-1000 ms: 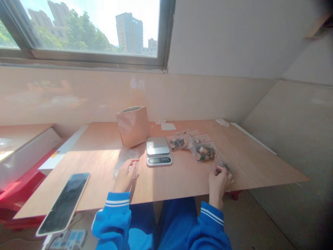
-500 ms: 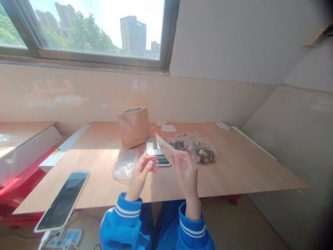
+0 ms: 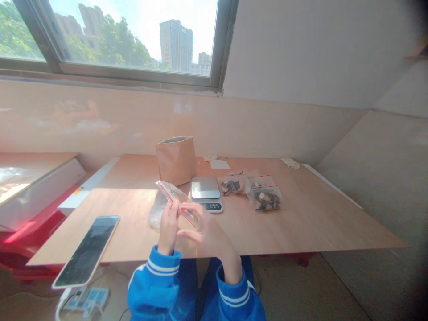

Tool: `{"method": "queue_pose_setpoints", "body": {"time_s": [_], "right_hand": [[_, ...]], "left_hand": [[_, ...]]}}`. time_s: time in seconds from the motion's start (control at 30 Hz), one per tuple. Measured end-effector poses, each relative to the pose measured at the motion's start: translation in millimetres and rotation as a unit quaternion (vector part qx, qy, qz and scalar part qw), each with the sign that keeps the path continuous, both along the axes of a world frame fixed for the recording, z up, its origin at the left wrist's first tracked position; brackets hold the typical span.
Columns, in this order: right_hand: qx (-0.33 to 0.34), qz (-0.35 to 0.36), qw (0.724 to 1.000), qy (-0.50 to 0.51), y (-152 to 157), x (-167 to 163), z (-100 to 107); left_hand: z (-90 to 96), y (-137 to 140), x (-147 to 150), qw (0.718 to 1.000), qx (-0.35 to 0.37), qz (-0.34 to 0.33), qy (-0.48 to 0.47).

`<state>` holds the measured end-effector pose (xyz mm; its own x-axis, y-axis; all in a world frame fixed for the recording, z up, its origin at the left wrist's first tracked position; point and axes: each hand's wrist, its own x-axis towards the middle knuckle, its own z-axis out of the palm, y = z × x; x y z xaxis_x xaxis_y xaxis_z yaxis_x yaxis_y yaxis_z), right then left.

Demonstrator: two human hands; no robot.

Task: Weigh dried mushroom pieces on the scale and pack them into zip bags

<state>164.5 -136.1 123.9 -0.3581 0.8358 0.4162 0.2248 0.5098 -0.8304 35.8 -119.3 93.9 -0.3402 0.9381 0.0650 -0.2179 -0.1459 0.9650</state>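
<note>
In the head view, the left hand (image 3: 168, 229) pinches a flat, clear plastic zip bag with a red seal stripe (image 3: 170, 192) between its fingertips; the right hand (image 3: 209, 232) touches the same bag near the stripe, thumb spread below the curved fingers, and whether it grips the film I cannot tell; the bag slants above the light wooden tabletop (image 3: 310, 218), near a white digital scale with a silver plate (image 3: 205, 188); behind the scale's left side stands an open brown paper pouch (image 3: 176, 161); to its right lie filled clear bags (image 3: 266, 200).
</note>
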Motion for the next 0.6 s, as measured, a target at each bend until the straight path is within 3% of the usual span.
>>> {"method": "queue_pose_setpoints", "body": {"time_s": [0.2,0.47,0.6], "right_hand": [[-0.005,-0.124,0.992,0.008,3,-12,-5],[-0.022,-0.176,0.984,-0.022,3,-17,-7],[-0.048,-0.216,0.975,0.018,10,-17,-14]], "left_hand": [[-4.7,-4,2,0.988,0.014,-0.041,0.148],[-6.7,-4,4,0.964,0.035,-0.069,0.255],[-0.7,-7,4,0.951,0.054,-0.054,0.301]]}}
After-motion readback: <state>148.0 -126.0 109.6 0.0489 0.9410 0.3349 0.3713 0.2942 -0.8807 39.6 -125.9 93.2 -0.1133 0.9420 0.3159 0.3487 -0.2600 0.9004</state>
